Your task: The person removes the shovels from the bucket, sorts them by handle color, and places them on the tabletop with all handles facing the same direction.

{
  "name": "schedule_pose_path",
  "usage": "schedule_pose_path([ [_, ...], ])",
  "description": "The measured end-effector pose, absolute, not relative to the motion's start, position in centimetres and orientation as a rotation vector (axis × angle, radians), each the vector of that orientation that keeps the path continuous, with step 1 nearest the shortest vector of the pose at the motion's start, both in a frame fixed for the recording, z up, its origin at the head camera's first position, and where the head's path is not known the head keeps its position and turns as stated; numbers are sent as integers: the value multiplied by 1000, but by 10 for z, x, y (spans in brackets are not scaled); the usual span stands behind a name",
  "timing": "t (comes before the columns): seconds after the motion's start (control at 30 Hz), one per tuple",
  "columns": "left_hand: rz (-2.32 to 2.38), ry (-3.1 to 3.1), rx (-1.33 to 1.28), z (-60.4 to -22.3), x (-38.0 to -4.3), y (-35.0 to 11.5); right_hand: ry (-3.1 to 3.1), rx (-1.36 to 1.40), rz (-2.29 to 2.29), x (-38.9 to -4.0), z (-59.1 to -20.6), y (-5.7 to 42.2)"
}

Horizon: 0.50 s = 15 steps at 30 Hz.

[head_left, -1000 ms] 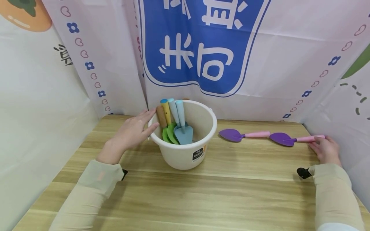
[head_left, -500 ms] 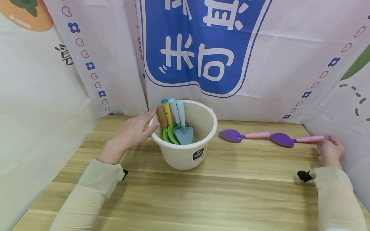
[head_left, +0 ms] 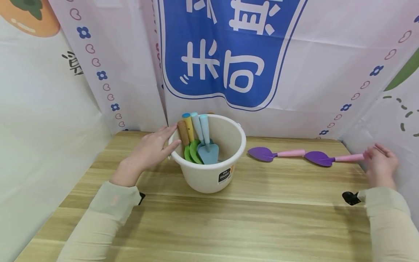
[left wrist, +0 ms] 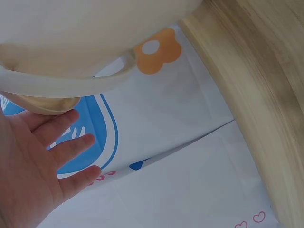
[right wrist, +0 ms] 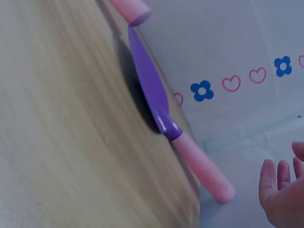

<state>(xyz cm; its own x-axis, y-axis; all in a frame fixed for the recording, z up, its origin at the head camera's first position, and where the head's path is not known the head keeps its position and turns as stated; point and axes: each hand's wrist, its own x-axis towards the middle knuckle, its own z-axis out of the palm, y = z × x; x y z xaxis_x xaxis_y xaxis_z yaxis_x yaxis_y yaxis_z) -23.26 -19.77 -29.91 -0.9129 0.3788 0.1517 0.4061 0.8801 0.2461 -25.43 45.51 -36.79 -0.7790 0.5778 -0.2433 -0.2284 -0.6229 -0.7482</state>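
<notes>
My left hand (head_left: pixel 144 155) rests on the left rim of a white bucket (head_left: pixel 199 178), thumb over the edge. In the left wrist view its fingers lie straight beneath the bucket's rim, near the white bail handle (left wrist: pixel 61 86). Inside the bucket stand several hand trowels, handles up: green blades (head_left: pixel 195 151) with brown and yellow handles, and blue ones (head_left: pixel 208 153). Two purple trowels with pink handles lie end to end on the right, a left one (head_left: pixel 263 154) and a right one (head_left: pixel 319 158). My right hand (head_left: pixel 381 165), fingers loose, is just beyond the right trowel's handle end, holding nothing.
The wooden table (head_left: pixel 229 225) ends at a white printed cloth (head_left: pixel 327 72) hung behind and on both sides. The right trowel's pink handle (right wrist: pixel 204 166) juts past the table's edge. A black piece (head_left: pixel 351 198) sits at my right cuff.
My right hand has let go of the right purple trowel's handle and moved off to the right. The trowels stay in place, and my left hand stays on the bucket.
</notes>
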Motion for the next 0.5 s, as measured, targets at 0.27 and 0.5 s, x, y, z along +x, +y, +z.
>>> schedule_pose_path([
  [0.27,-414,-2941,-625,-299,-233,-197,-928,-528,2445,-257,-351,445],
  [0.5,-424,-2941,-619,-298,-231,-197,-924,-455,2503,-257,-333,432],
])
